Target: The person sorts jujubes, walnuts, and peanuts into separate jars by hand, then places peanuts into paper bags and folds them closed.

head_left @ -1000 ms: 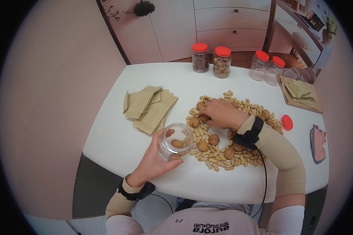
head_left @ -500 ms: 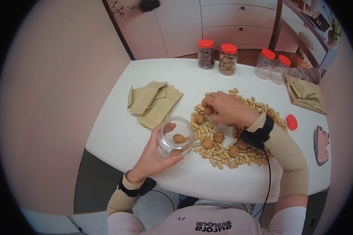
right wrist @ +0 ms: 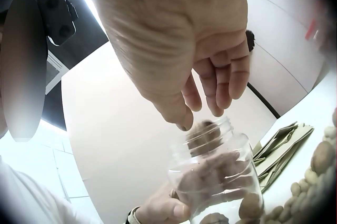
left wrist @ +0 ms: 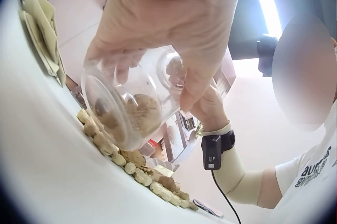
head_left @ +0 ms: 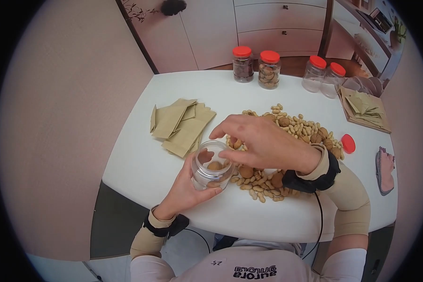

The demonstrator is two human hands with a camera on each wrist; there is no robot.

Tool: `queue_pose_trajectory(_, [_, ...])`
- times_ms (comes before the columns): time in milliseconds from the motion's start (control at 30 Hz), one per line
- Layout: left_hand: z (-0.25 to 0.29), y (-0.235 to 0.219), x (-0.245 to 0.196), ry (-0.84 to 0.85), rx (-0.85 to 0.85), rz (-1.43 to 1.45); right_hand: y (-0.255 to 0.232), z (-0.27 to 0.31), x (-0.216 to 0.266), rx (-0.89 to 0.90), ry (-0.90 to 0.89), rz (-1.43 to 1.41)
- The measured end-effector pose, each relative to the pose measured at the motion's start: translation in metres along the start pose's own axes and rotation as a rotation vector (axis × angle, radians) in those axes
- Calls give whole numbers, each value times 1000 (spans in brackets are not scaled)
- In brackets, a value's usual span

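My left hand (head_left: 179,190) grips a clear plastic jar (head_left: 199,180) round its side, its open mouth facing up. Above the mouth, my right hand (head_left: 270,143) has its thumb and fingers spread apart. Just below those fingertips, a walnut (right wrist: 203,137) is passing through the jar's neck, loose from the hand. More walnuts (right wrist: 250,206) lie at the jar's bottom. Beside the jar spreads a pile of peanuts (head_left: 263,190) in their shells with walnuts among them, partly hidden under my right hand and forearm.
Folded brown paper bags (head_left: 174,122) lie left of the pile. At the back stand red-lidded jars, one holding walnuts (head_left: 269,75), another dark contents (head_left: 242,70), and two clear ones (head_left: 313,80). A loose red lid (head_left: 348,144), a pink-grey cloth (head_left: 385,174) and stacked papers (head_left: 365,110) are on the right.
My right hand has picked a walnut from the pile, moved left and toward me over the jar, and let it go. The left hand keeps holding the jar in nearly the same spot.
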State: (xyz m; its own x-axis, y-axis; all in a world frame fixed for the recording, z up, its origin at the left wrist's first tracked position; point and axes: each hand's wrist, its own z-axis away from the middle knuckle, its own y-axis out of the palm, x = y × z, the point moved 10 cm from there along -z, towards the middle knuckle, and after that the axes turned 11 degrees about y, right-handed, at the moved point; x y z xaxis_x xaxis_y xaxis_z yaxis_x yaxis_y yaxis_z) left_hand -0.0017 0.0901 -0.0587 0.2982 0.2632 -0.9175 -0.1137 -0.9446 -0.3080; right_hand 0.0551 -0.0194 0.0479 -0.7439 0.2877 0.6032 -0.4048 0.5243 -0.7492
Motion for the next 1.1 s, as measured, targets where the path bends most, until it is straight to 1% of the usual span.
queue_pose_trajectory(67, [2, -2, 5, -21, 0, 36, -9, -3, -11, -32, 85, 11])
queue_pose_trajectory(100, [3, -2, 9, -41, 1, 72, -11, -5, -16, -31, 86, 12])
queue_pose_trajectory(200, [4, -9, 7, -28, -16, 81, -16, -10, -56, -58, 231, 169])
queue_pose_trajectory(233, [5, -10, 6, -21, -11, 89, -18, -12, -69, -59, 239, 178])
queue_pose_trajectory(300, [7, -16, 0, -12, -16, -52, -18, -14, -107, -7, 348, 348])
queue_pose_trajectory(333, [7, -17, -3, -3, -14, -42, -21, -15, -122, -7, 354, 360])
queue_pose_trajectory(400, [8, -19, -8, -15, 25, -174, -21, -16, -158, 38, 444, 432])
queue_pose_trajectory(433, [6, -20, -11, -12, 22, -170, -22, -21, -169, 41, 444, 438])
queue_pose_trajectory(500, [5, -17, -7, -94, 110, -271, -16, -26, -191, 120, 520, 409])
queue_pose_trajectory(633, [4, -14, 2, -71, 106, -309, 7, -37, -184, 185, 459, 472])
queue_pose_trajectory(700, [3, -12, 5, -65, 114, -275, 25, -39, -186, 274, 445, 537])
queue_pose_trajectory(733, [3, -11, 5, -68, 114, -275, 28, -39, -184, 276, 445, 535])
queue_pose_trajectory(800, [3, -9, 4, -63, 109, -246, 38, -35, -184, 365, 480, 505])
queue_pose_trajectory(900, [2, -6, 5, -63, 117, -219, 37, -33, -185, 335, 495, 566])
queue_pose_trajectory(1033, [1, -6, 5, -40, 117, -227, 29, -31, -188, 293, 488, 575])
queue_pose_trajectory(1100, [1, -5, 4, -54, 121, -224, 19, -31, -184, 237, 456, 464])
